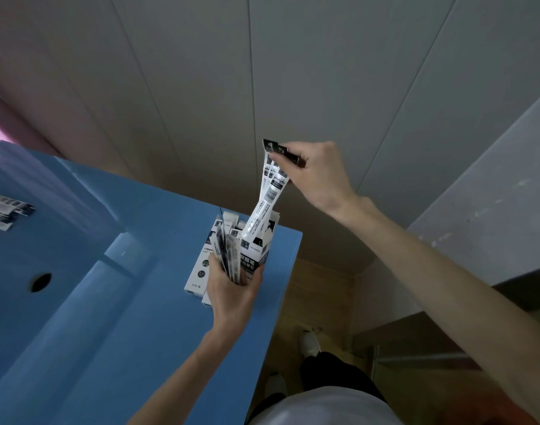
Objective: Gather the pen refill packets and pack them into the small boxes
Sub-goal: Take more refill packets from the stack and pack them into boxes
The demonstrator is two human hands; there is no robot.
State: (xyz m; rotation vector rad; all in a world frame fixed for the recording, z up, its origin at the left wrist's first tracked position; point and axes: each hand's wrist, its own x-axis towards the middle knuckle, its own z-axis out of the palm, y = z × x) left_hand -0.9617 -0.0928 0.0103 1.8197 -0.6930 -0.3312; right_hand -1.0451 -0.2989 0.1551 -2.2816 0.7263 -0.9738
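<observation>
Holding: right hand (316, 171) pinches the top end of a bundle of refill packets (270, 191), fingers clamped on it, lower ends dipping into the open small box (254, 251).
Left hand: left hand (232, 291) grips that box together with a fan of more packets (227, 256), fingers curled round both.
Other boxes: more small boxes (202, 262) stand just beside it at 9 o'clock on the blue surface (133, 332).
Loose packets: spare packets (5, 210) lie far off at 9 o'clock.
Surface detail: a round hole (41, 282) at 8 o'clock.
</observation>
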